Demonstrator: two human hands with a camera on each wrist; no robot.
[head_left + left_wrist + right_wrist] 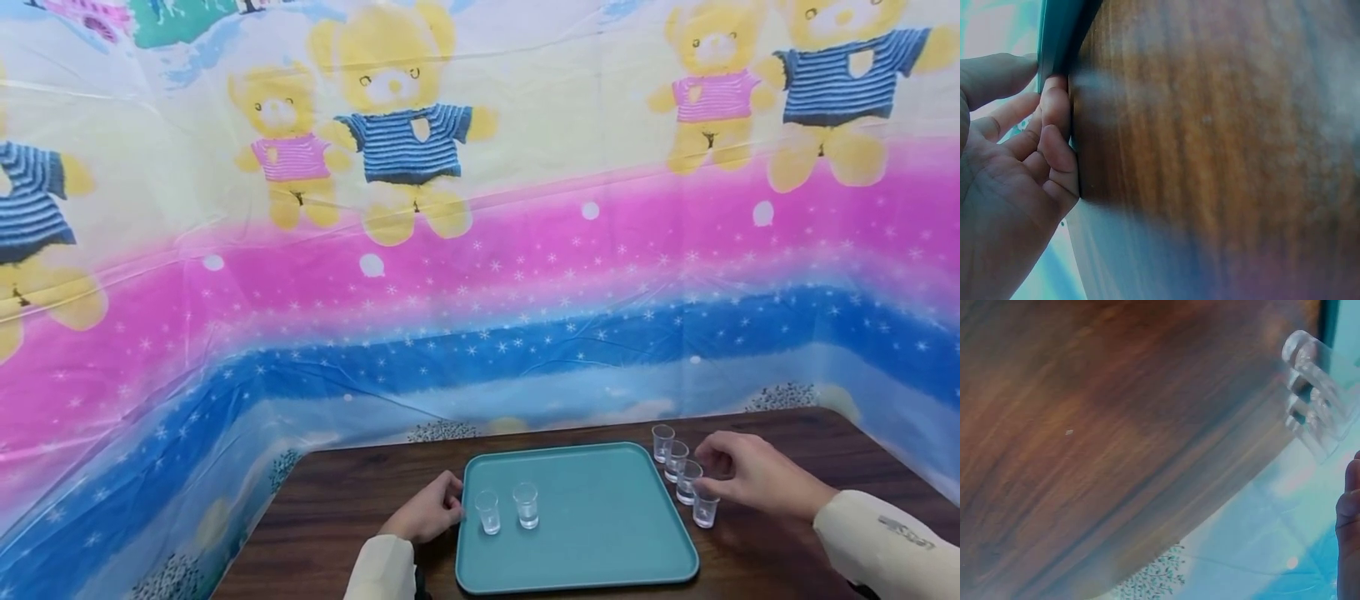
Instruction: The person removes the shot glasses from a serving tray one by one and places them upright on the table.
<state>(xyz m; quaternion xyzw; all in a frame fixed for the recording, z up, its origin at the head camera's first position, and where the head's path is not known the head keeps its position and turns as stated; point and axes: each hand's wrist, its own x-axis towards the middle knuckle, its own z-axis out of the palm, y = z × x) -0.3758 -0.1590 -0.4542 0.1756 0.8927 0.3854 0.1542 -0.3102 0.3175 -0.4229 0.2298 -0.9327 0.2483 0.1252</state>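
Observation:
A turquoise tray (577, 533) lies on the table, with two small clear shot glasses on its left half: a left one (488, 512) and a right one (527, 507). My left hand (429, 510) holds the tray's left rim; the left wrist view has the thumb (1000, 78) against the rim and the other fingers curled beside it. Along the tray's right side stand several more shot glasses in a slanting row. Over the near end of that row is my right hand (757, 475), thumb and fingers apart, the thumb overlapping the nearest glass (705, 510).
The dark wood-grain table (337, 500) carries the tray and glasses. Behind and around it hangs a printed cloth (525, 333) with teddy bears and snowflakes. In the right wrist view, the row of glasses (1322, 394) stands near the tray's edge.

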